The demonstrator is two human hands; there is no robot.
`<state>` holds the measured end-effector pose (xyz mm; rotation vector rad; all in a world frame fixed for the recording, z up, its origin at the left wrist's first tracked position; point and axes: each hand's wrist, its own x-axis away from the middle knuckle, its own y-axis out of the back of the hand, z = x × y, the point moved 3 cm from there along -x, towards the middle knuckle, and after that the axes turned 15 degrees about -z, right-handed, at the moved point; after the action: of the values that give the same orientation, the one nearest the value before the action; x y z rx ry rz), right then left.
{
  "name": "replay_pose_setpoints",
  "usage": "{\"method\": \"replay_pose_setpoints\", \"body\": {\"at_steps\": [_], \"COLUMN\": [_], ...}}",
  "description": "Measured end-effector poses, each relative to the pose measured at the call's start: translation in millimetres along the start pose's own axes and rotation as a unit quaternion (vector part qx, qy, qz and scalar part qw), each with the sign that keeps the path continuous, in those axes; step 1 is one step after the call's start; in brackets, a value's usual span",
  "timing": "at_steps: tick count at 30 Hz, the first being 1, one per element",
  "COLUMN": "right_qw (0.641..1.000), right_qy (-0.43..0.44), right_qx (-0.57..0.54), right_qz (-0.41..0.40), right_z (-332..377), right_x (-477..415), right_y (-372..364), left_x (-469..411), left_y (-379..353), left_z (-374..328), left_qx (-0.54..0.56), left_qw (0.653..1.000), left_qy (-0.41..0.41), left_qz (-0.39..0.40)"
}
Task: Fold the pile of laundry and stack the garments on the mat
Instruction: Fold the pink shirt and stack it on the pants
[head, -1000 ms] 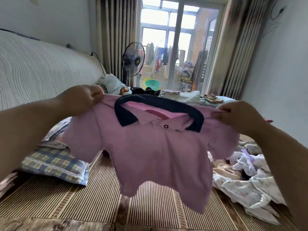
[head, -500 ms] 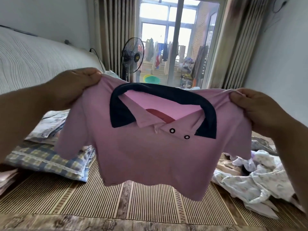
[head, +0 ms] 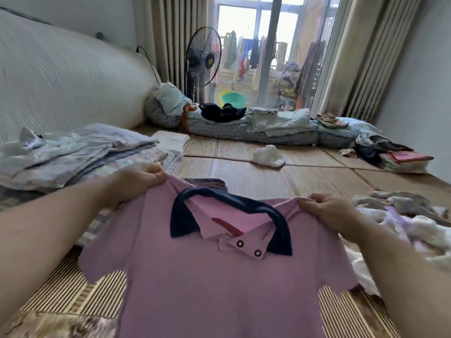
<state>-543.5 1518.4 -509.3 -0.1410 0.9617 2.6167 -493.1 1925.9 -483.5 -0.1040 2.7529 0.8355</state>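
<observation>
Head camera: the pink shirt (head: 207,289) hangs in the air below the fingers (head: 156,175), collar up and front facing us. The left hand (head: 136,186) pinches one shoulder and the right hand (head: 334,215) pinches the other. It looks light, soft and floppy, with the sleeves drooping under each grip. The shoulders are the sensible hold, and it should spread flat on the mat (head: 244,176) just beyond the fingers. The unfolded pile (head: 402,215) lies right of the right-hand fingers.
</observation>
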Motion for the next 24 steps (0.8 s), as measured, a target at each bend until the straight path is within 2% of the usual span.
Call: {"method": "replay_pose_setpoints", "body": {"at_steps": [3,6,10,14,17,19,22,24], "right_qw": [0.993,0.984,0.962,0.956,0.940,0.944,0.975,0.985], "right_qy": [0.010,-0.003,-0.021,-0.010,-0.020,-0.045,-0.091,-0.077], "right_qx": [0.120,0.175,0.270,0.291,0.341,0.327,0.202,0.156], "right_qz": [0.017,0.033,0.024,-0.010,0.011,0.021,0.026,0.015], "right_z": [-43,-77,-106,-116,-123,-125,-125,-121], "right_x": [-14,-29,-48,-61,-79,-93,-108,-110], "right_y": [-50,-87,-112,-123,-133,-141,-148,-146], "left_x": [-20,-38,-59,-64,-65,-66,-67,-66], "left_y": [-42,-81,-120,-142,-149,-149,-147,-145], "left_z": [54,96,135,165,179,182,182,180], "left_qx": [-0.126,-0.247,-0.297,-0.341,-0.339,-0.336,-0.335,-0.332], "left_qw": [0.992,0.967,0.951,0.932,0.932,0.934,0.935,0.938], "left_qy": [0.008,0.008,0.028,0.029,0.032,0.028,0.014,0.007], "left_qz": [0.022,0.059,0.080,0.118,0.124,0.119,0.115,0.101]}}
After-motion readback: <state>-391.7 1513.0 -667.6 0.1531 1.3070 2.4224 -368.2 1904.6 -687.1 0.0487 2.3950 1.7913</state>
